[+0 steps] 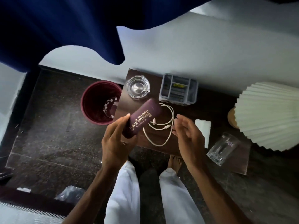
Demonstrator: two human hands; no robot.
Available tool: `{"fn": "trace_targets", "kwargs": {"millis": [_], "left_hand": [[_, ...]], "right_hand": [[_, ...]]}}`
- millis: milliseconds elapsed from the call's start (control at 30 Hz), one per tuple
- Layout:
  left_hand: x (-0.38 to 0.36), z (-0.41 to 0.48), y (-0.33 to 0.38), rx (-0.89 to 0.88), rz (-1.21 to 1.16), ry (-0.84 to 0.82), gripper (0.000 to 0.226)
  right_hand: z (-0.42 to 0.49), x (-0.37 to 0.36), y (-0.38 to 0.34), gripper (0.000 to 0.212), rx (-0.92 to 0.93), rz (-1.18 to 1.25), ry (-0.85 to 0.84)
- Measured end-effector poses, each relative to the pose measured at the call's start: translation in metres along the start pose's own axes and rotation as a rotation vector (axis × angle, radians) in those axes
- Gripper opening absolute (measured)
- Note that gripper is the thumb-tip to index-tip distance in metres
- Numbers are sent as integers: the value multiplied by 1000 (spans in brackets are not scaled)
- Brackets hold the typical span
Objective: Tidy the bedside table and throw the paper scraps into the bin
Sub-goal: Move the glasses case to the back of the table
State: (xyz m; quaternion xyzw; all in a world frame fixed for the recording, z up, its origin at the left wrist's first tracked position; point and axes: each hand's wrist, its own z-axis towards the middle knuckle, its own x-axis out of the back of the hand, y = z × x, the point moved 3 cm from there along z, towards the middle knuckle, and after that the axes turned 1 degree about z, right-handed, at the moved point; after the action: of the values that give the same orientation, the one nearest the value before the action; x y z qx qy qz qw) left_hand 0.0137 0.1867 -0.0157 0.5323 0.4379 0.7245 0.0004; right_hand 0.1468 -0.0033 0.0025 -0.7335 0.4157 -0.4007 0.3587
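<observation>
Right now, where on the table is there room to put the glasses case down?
Bare table lies between the grey organizer, the white paper and the lamp shade. The middle is crowded: the cable sprawls by the right hand.

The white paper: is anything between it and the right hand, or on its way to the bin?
Nothing lies between the right hand and the paper. Toward the bin, the cable and the case in the left hand lie across the path.
</observation>
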Motion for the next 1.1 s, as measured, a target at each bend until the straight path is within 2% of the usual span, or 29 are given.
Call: {"fn": "trace_targets", "kwargs": {"millis": [100,200,333,400,500,633,767,867,967,1100], "left_hand": [[-11,1,40,-176,-59,-120,62],[-37,4,67,-265,-106,-225,60],[-75,13,91,-376,-115,-327,67],[-93,15,102,-322,-192,-316,64],[-115,16,114,-37,-344,-241,63],[-138,18,132,241,-420,-251,42],[-153,17,142,397,-463,-223,31],[-164,15,143,418,-523,-253,27],[-176,16,138,405,-507,-295,23],[-190,14,134,312,-484,-401,25]], "right_hand": [[2,20,1,46,-82,173,7],[4,42,9,54,-139,213,12],[12,75,31,18,-198,254,163],[18,87,43,28,-294,366,223],[28,100,47,42,-401,485,313],[47,109,48,43,-388,525,421],[62,101,56,46,-394,342,550],[70,88,66,45,-424,362,616],[79,84,77,37,-455,357,610],[92,84,90,16,-442,265,640]]}}
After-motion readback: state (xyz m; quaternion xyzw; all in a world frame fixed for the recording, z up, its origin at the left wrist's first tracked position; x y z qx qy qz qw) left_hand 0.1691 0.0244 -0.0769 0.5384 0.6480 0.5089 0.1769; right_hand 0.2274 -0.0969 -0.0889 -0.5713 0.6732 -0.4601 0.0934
